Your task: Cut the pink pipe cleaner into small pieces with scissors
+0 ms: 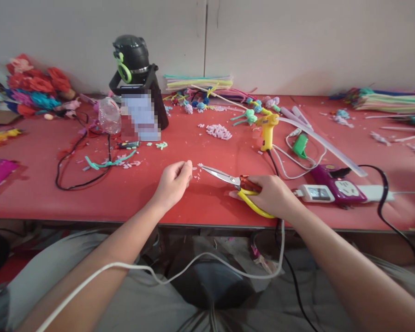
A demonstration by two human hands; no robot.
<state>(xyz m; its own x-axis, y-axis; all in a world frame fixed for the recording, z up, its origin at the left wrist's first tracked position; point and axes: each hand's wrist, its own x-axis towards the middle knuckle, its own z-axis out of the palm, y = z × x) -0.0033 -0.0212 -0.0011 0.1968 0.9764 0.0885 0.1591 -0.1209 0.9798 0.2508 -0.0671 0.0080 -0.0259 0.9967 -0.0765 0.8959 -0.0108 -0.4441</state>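
My left hand is closed in a pinch above the red tabletop, and a short end of a pale pipe cleaner shows at its fingertips. My right hand grips a pair of scissors by its yellow and orange-red handles. The blades look nearly closed and point left, their tips just right of the pinched end. A few tiny pale clippings lie beneath the tips. Farther back is a small heap of pale pink cut pieces.
A yellow glue gun with a long glue stick stands right of the heap. Purple power strip, cables and a green clip lie at right. A black bottle and a blurred phone screen stand back left. Bundled pipe cleaners lie along the wall.
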